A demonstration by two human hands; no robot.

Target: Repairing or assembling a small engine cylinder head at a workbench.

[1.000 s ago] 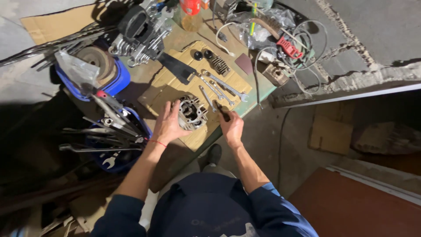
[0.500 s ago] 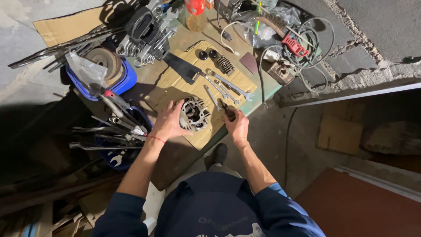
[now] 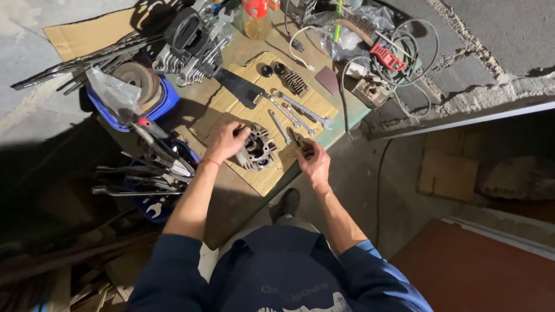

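- The finned metal engine part (image 3: 257, 149) lies on a sheet of cardboard (image 3: 231, 110) on the bench (image 3: 243, 52), just in front of the person, with its round bore facing up.
- The left hand (image 3: 225, 140) rests on the part's rim at about 9 o'clock, fingers curled over the edge; this grip is clamped on the part.
- The right hand (image 3: 312, 162) sits at about 3 o'clock from the part, just beside it but not touching it. Its grip is closed around a small dark tool (image 3: 298, 138), whose tip points toward 11 o'clock.
- The relation that matters: the part lies between the two hands, left hand on it, right hand apart from it, so the left hand is the nearer one. The tool's long axis runs roughly from 5 to 11 o'clock, passing the part's right edge.
- Several wrenches (image 3: 300, 112) lie on the cardboard at about 1 o'clock from the part, well within reach of the right hand, their long axes slanting from 10 to 4 o'clock.
- At 9 o'clock, beyond the left forearm, a blue tub (image 3: 162, 104) and a heap of loose tools (image 3: 156, 167) sit near the bench's edge.
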